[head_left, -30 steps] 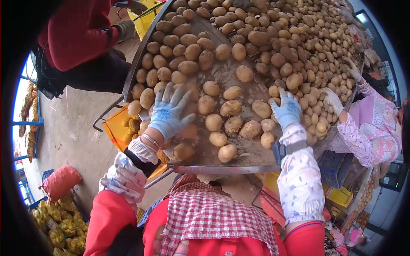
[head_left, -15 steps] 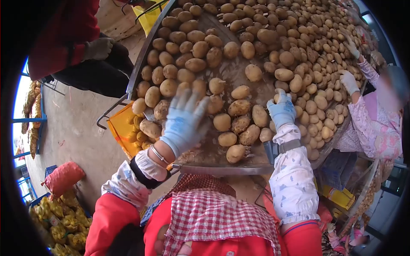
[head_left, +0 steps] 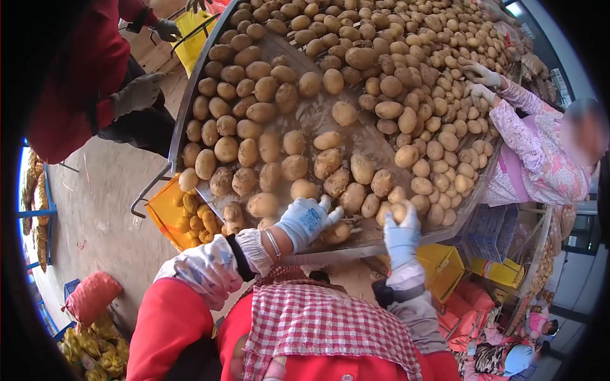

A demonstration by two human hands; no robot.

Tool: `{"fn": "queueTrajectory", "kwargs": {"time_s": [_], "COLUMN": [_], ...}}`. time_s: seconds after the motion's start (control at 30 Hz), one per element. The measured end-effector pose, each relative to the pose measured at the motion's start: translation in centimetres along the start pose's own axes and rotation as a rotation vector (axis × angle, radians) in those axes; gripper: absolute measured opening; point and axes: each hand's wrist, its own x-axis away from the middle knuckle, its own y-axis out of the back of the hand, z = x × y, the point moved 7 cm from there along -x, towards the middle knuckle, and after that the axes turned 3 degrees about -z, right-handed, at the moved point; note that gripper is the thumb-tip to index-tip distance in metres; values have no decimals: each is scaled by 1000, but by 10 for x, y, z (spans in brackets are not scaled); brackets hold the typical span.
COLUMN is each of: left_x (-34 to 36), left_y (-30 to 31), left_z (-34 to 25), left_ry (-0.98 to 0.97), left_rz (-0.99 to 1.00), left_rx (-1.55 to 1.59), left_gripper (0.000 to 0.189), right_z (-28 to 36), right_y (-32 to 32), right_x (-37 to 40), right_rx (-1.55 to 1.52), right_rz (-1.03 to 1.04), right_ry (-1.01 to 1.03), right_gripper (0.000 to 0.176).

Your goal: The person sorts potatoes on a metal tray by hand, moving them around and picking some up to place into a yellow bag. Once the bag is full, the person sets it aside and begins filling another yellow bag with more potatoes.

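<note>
Many potatoes (head_left: pixel 362 168) lie on a metal sorting table (head_left: pixel 318 257) in front of me. My left hand (head_left: pixel 306 222), in a white and blue glove, is at the near edge with its fingers apart, beside a potato (head_left: pixel 336 232) that it partly covers. My right hand (head_left: pixel 401 238), gloved too, has its fingers closed around a potato (head_left: pixel 398 211) near the front edge. Another potato (head_left: pixel 383 214) lies right against those fingers. Some potatoes in the middle have dark, rough skin.
An orange-yellow bag (head_left: pixel 166 206) with potatoes hangs at the table's left corner. A person (head_left: pixel 530 143) in pink works on the right; another in a red sleeve (head_left: pixel 76 82) stands at left. Blue crates (head_left: pixel 489 232), yellow bags (head_left: pixel 445 270) and a red sack (head_left: pixel 93 297) stand around.
My left hand has moved right and toward the near edge. My right hand has drawn back toward me and closed on a potato. Potatoes at the left have shifted toward the bag corner.
</note>
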Motion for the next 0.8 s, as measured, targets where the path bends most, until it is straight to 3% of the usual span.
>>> {"fn": "queueTrajectory", "kwargs": {"time_s": [0.03, 0.1, 0.13, 0.17, 0.2, 0.23, 0.27, 0.3, 0.37, 0.43, 0.5, 0.6, 0.67, 0.7, 0.77, 0.8], "left_x": [-3, 2, 12, 20, 25, 23, 18, 15, -1, 6, 29, 54, 49, 37, 2, -20], "left_y": [-2, 11, 28, 35, 41, 41, 57, 71, 64, 55, 48, 56, 44, 48, 100, 101], "left_z": [4, 10, 21, 32, 44, 42, 37, 32, 0, 21, 70, 69, 61, 60, 71, 75], "left_ry": [25, 63, 230, 392, 509, 504, 380, 247, -100, 48, 398, 208, 140, 122, 81, 64], "left_rz": [-21, -26, 5, 35, -96, -95, -349, -606, -599, -601, -534, -487, -110, -104, -637, -639], "left_rx": [23, 69, 293, 515, 639, 634, 706, 766, 567, 369, 53, -84, 232, 239, 215, 222], "left_gripper": [43, 34, 36, 39, 50, 50, 50, 50, 58, 57, 63, 61, 54, 54, 47, 47], "right_z": [19, 62, 52, 47, 37, 45, 46, 55, 67, 60, 76, 44, 34, 27, 26, 25], "right_y": [-8, -16, -31, -29, -40, -47, -58, -63, -71, -74, -63, -34, -4, 6, 10, 5], "right_x": [2, -1, 1, 1, 9, 20, 29, 33, 49, 48, 41, 20, 4, 0, -3, -1], "right_rx": [77, -113, -406, -415, -862, -1308, -1369, -1373, -1669, -1704, -1979, -1918, -1941, -1911, -1851, -1865], "right_rz": [-50, 119, 202, 189, 404, 624, 653, 651, 502, 571, 706, 484, 409, 381, 386, 375], "right_ry": [93, 144, -61, -63, -251, -438, -636, -628, -1094, -1036, -932, -781, -674, -638, -565, -584], "right_gripper": [45, 46, 48, 48, 50, 53, 63, 63, 70, 77, 76, 81, 82, 81, 79, 79]}}
